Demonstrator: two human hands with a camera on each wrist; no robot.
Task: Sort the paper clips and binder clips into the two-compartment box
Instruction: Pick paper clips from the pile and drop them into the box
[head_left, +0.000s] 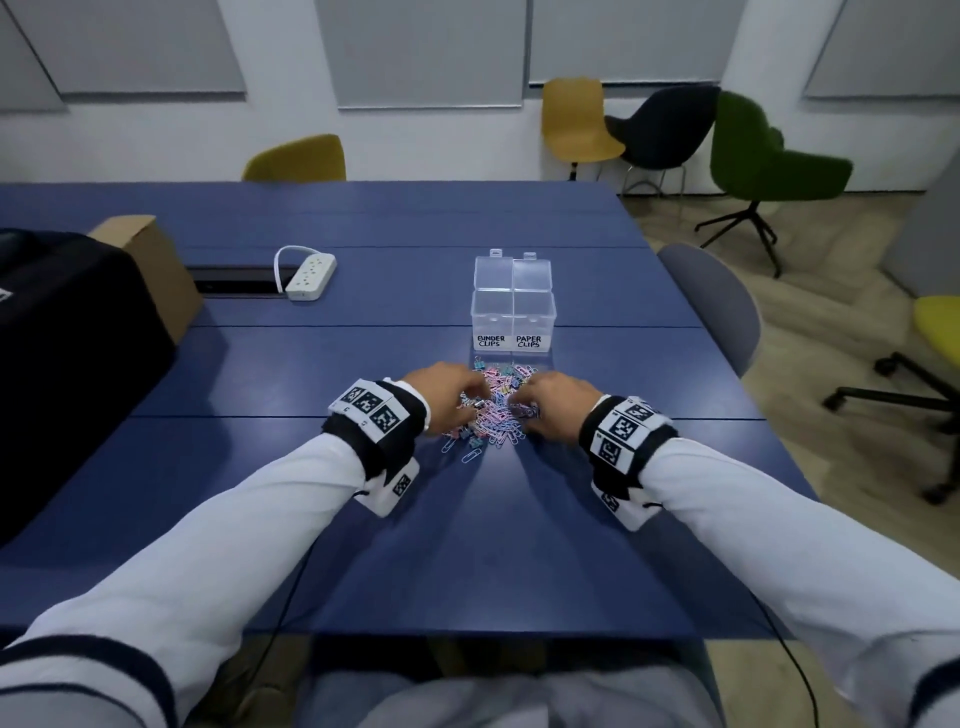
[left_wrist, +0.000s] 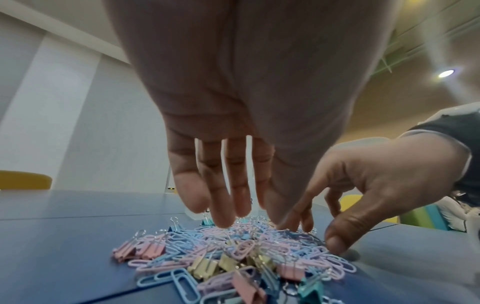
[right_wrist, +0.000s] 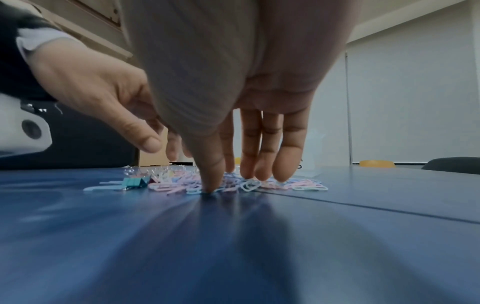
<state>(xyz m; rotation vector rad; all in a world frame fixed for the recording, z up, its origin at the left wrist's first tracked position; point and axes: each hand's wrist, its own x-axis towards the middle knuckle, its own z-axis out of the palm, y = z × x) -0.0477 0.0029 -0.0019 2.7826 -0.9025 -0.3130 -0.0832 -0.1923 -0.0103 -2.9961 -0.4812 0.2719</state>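
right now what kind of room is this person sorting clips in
Probably an office meeting room: a large blue table with a power strip, grey wall panels, and spare chairs along the wall.

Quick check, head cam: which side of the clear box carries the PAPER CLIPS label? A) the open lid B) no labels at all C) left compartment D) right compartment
D: on the box the PAPER CLIPS label sits on the front of the right compartment, with the BINDER CLIPS label on the left one.

Bare table (head_left: 597, 519) near and right of clip pile (head_left: 493, 410); open box (head_left: 513, 317) stands just beyond (lids raised), blocking far side.
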